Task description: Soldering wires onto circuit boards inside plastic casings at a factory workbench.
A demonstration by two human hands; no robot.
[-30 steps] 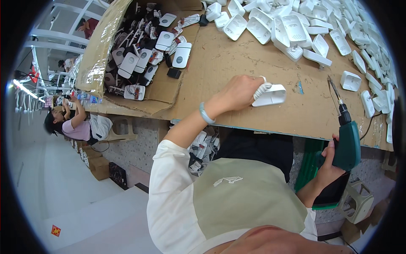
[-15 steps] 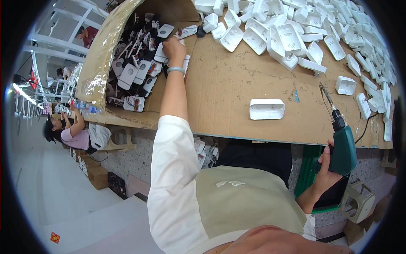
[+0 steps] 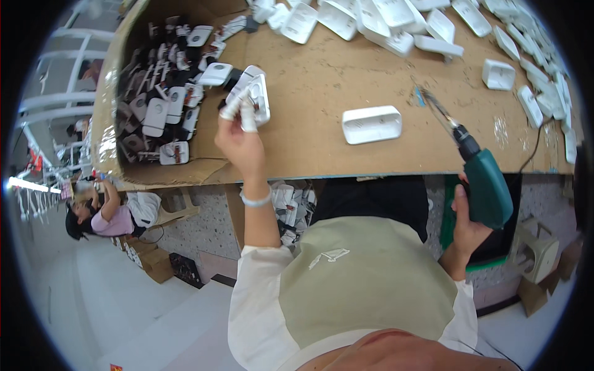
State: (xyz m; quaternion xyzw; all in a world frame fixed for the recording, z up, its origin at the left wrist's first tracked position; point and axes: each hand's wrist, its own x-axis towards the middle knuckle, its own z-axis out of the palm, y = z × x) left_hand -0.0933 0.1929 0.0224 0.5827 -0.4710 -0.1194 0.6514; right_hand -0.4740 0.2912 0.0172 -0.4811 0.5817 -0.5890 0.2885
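Note:
My left hand [image 3: 241, 145], its fingertips wrapped in white, is closed on a white plastic housing part [image 3: 262, 102] beside the carton's opening. Another white piece lies against it, and the fingers partly hide both. In my right hand [image 3: 468, 226] is a green pistol-shaped soldering gun [image 3: 490, 188], gripped by its handle, with the metal tip pointing up and left over the table. A single white plastic shell [image 3: 372, 125] rests open side up on the cardboard between my hands.
An open carton [image 3: 106, 123] at the left holds a heap of white and black part assemblies [image 3: 154, 116]. Many white shells [image 3: 390, 21] are piled along the far and right side. A cord [image 3: 533, 148] trails from the gun. Someone in pink [image 3: 111, 217] sits beyond the carton.
My left hand has come back toward me from the carton with the white housing part. The soldering gun has shifted slightly left and tilts more. The whole view has shifted.

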